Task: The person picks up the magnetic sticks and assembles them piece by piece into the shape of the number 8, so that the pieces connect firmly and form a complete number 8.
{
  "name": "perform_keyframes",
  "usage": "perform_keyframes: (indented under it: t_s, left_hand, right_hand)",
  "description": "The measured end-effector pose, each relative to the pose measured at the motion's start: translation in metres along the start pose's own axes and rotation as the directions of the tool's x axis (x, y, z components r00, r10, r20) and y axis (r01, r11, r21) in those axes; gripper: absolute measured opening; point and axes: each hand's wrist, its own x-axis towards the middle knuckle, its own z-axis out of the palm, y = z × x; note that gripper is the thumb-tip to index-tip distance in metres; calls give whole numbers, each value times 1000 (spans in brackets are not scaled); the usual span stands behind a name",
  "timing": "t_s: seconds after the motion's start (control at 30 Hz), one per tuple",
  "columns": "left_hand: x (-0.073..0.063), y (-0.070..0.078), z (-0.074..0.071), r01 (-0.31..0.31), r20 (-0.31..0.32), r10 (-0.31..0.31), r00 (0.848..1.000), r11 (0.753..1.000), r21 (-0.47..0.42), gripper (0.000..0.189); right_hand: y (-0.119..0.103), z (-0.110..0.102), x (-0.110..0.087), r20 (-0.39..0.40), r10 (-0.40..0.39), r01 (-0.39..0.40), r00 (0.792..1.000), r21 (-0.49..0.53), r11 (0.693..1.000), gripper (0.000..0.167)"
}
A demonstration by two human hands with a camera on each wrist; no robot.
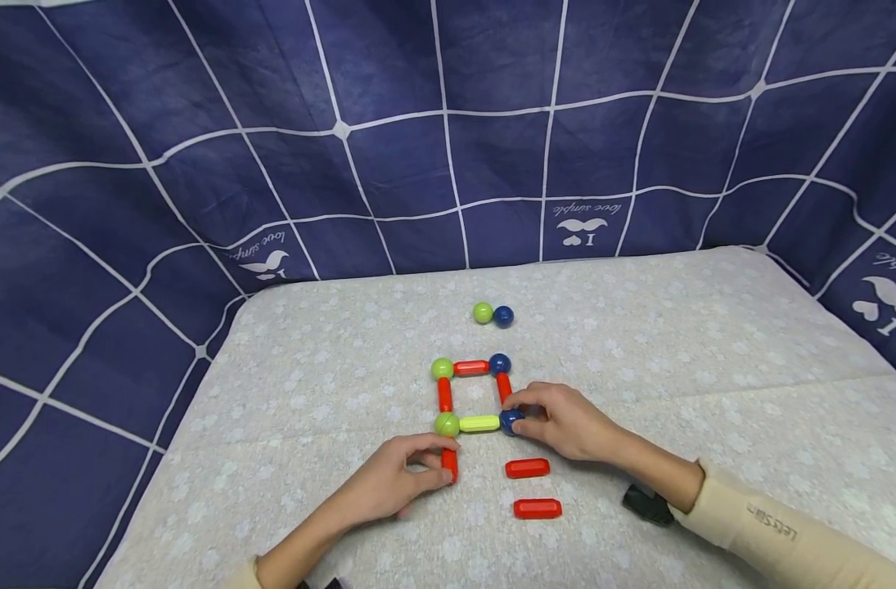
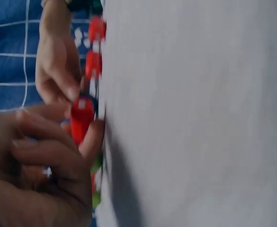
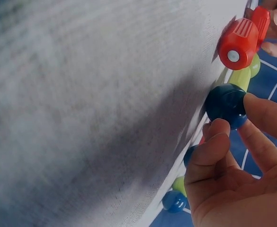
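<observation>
On the cloth a square of magnetic rods and balls lies between my hands. Its corners are a green ball (image 1: 443,369), a blue ball (image 1: 500,364), a second green ball (image 1: 447,424) and a second blue ball (image 1: 511,421). Red rods (image 1: 471,368) form three sides and a yellow-green rod (image 1: 480,424) the near one. My left hand (image 1: 403,474) pinches a red rod (image 1: 449,466), its far end right at the near green ball. With thumb and fingers my right hand (image 1: 561,421) grips the near blue ball (image 3: 226,106), partly covering it.
Two loose red rods, one (image 1: 527,468) behind the other (image 1: 538,509), lie nearer me, below the right hand. Farther back a green ball (image 1: 483,312) and a blue ball (image 1: 503,316) sit side by side. A blue gridded curtain (image 1: 492,164) hangs behind the table (image 1: 308,352).
</observation>
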Motion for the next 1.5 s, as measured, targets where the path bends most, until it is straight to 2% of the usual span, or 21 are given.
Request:
perform_keyframes:
  t_s: [0.17,0.27,0.4,0.57,0.7,0.83,0.97,1.2,1.4,1.5]
  left_hand:
    - [10,6,-26,0,-10,1,1000,998,59,32]
    - [23,12,-41,16,-74,-12,997,999,42,32]
    - [47,22,-53,10,-174,-2,985,999,41,32]
    - [89,33,-59,-30,-250,39,967,999,41,35]
    - [128,41,-59,-40,-307,44,951,999,21,37]
    - [160,43,-57,-15,-352,30,935,999,45,37]
    - [183,46,-53,32,-366,13,930,993,116,39]
    - [204,44,-52,110,-400,-31,916,978,176,42]
    - [209,48,-49,157,-354,-50,934,947,279,38]
    - [209,49,-47,161,-344,-50,938,939,304,36]
  right_hand:
    - [0,0,0,3,-1,1,1000,-3,1000,23]
    - [0,1,0,2,-5,5,1000,1,1000,23]
    - [1,1,0,-1,-10,10,1000,7,1000,23]
    - [2,1,0,-1,-1,1,1000,10,1000,23]
    - [2,1,0,4,2,-2,1000,21,1000,23]
    - [2,1,0,19,9,-9,1000,32,999,23]
    - [2,0,1,19,7,-8,1000,28,1000,23]
    - [1,-1,3,16,-14,14,1000,19,1000,23]
    - [2,0,1,9,-8,7,1000,14,1000,22]
    - [2,0,0,8,-6,6,1000,17,1000,22]
